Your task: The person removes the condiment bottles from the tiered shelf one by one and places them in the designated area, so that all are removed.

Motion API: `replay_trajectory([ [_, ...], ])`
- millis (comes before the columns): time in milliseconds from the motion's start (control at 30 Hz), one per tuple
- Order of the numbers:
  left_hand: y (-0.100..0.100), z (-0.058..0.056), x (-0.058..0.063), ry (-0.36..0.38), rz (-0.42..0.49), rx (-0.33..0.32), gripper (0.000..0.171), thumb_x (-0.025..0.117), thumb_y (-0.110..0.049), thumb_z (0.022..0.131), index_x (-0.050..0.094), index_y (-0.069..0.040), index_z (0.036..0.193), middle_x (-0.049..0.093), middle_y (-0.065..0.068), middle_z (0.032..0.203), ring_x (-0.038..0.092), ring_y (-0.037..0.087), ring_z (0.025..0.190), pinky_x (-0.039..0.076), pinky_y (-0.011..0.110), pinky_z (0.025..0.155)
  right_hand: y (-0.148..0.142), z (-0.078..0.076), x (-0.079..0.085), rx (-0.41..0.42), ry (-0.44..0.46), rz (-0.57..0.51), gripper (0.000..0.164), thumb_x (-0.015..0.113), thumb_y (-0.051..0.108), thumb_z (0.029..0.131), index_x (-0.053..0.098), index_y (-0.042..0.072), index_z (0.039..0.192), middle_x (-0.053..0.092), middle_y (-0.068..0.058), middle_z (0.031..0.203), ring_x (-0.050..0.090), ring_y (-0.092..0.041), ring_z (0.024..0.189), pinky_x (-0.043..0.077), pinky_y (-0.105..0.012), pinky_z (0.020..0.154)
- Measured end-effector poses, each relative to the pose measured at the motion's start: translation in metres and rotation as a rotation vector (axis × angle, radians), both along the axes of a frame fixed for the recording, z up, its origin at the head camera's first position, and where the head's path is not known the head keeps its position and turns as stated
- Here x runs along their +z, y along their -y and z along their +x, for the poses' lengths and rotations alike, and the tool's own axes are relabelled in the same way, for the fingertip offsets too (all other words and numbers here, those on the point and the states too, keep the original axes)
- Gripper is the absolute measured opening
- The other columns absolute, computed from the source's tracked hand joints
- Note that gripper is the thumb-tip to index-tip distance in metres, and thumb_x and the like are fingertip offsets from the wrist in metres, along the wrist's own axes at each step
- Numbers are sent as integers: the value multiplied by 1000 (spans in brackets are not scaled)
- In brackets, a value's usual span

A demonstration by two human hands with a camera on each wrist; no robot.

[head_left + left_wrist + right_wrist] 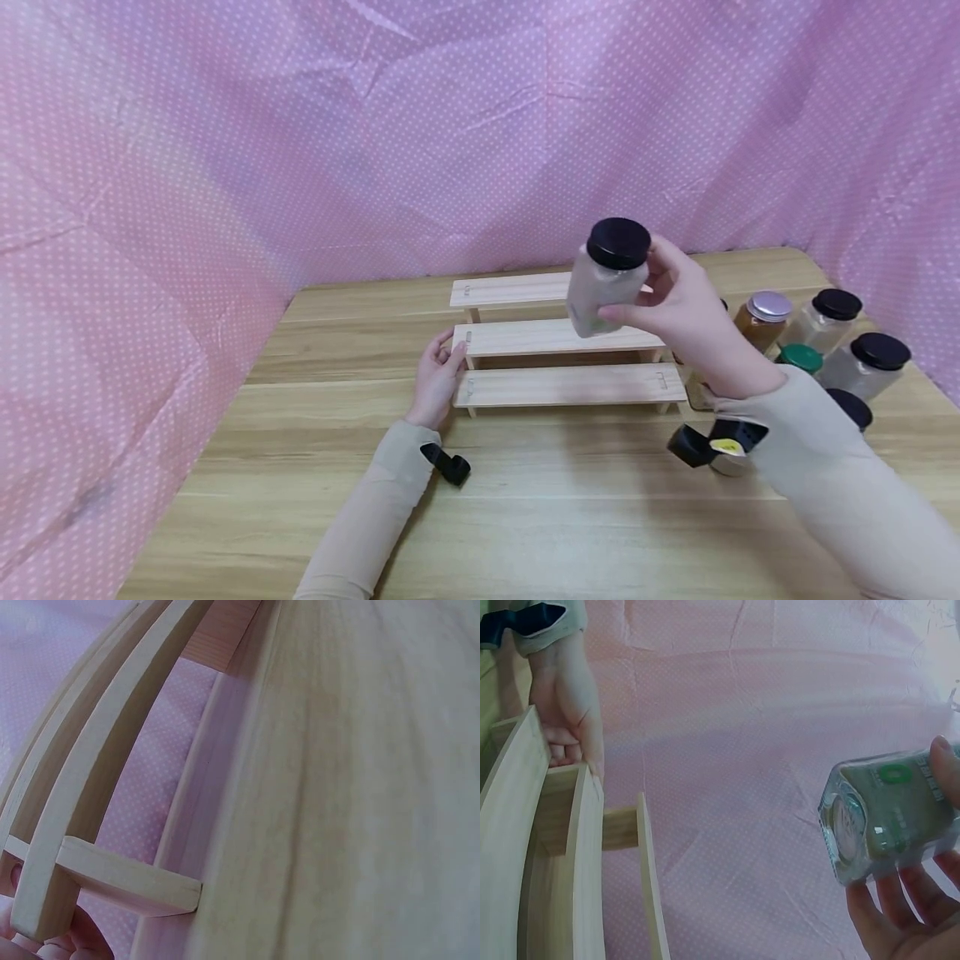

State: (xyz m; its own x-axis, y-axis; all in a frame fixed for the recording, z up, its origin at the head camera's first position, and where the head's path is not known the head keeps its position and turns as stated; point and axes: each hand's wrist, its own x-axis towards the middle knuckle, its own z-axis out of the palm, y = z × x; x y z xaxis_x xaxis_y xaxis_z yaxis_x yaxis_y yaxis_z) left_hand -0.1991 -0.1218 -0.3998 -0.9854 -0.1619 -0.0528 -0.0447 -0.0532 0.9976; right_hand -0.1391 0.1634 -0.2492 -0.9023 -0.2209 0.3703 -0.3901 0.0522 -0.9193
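A clear jar (603, 292) with a black lid and pale contents hangs above the three-tier wooden rack (562, 385). My right hand (678, 317) grips it from the right, thumb in front. In the right wrist view the jar (900, 806) shows its glass base and a green mark on its side. At the rack's left end, my left hand (437, 379) holds the middle tier, thumb on the board's edge. Only some fingertips (90, 934) of it show below the rack in the left wrist view; the right wrist view shows that hand (570, 709) against the tier ends.
Several more jars stand at the right of the table (570, 517), among them one with a silver lid (769, 306), one with a green lid (801, 358) and a black-lidded one (881, 352). A pink dotted cloth (420, 150) hangs behind the table.
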Motion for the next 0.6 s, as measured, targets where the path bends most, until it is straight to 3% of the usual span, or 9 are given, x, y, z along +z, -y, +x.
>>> replay_trajectory([
  [133, -2, 1, -1, -2, 2, 1, 41, 58, -9, 94, 48, -2, 133, 54, -7, 75, 48, 4, 68, 42, 15, 63, -18, 8, -2, -17, -15, 29, 66, 70, -12, 76, 51, 18, 131, 56, 2, 120, 55, -9, 109, 48, -14, 84],
  [400, -7, 5, -1, -7, 6, 1, 40, 58, -7, 93, 49, -2, 132, 55, -7, 75, 49, 4, 66, 43, 16, 62, -63, 24, -10, 68, -83, -98, 72, 63, -30, 67, 51, 3, 130, 62, -1, 119, 62, -8, 103, 50, -16, 80],
  [533, -7, 5, 1, -8, -4, 5, 40, 58, -7, 93, 49, -2, 132, 55, -7, 75, 50, 5, 67, 43, 16, 62, -90, 31, -14, -10, -85, -49, 75, 63, -33, 64, 49, -1, 131, 62, -2, 119, 63, -7, 99, 51, -15, 75],
  [600, -7, 6, 1, -8, 0, 9, 40, 58, -7, 93, 49, -3, 132, 54, -6, 75, 49, 5, 67, 42, 16, 62, -105, 35, -15, -101, -73, 30, 76, 64, -31, 65, 49, 1, 132, 62, 2, 120, 63, -3, 98, 49, -12, 75],
])
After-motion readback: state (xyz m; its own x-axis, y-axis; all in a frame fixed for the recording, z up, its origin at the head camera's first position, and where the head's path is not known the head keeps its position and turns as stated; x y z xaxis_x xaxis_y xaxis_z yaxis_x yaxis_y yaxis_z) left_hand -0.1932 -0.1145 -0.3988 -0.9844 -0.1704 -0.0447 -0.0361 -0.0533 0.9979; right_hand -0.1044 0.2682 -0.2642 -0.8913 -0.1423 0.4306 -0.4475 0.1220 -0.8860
